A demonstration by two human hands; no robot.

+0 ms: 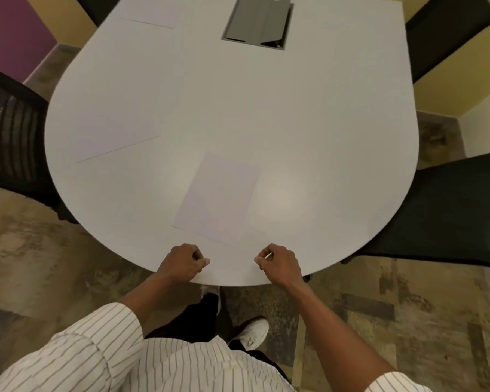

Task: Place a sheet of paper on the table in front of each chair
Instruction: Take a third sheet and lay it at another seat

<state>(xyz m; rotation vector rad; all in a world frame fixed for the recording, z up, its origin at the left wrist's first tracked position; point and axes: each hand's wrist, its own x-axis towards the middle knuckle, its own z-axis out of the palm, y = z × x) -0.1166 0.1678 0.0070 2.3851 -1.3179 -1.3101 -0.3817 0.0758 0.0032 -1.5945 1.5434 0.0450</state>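
The large white rounded surface (294, 123) has black mesh chairs on both sides. The left chair (12, 131) has a plain white paper sheet (111, 134) before it. A far sheet (153, 12) lies farther up that side, and a third sheet (217, 198) lies near the person's end. The near right chair (441, 210) and far right chair (453, 35) look unserved. At the near edge, the left hand (181, 263) and right hand (279, 263) have fingers curled, thumbs against forefingers. They seem to be pinching a further sheet (232, 268), barely distinguishable against the white.
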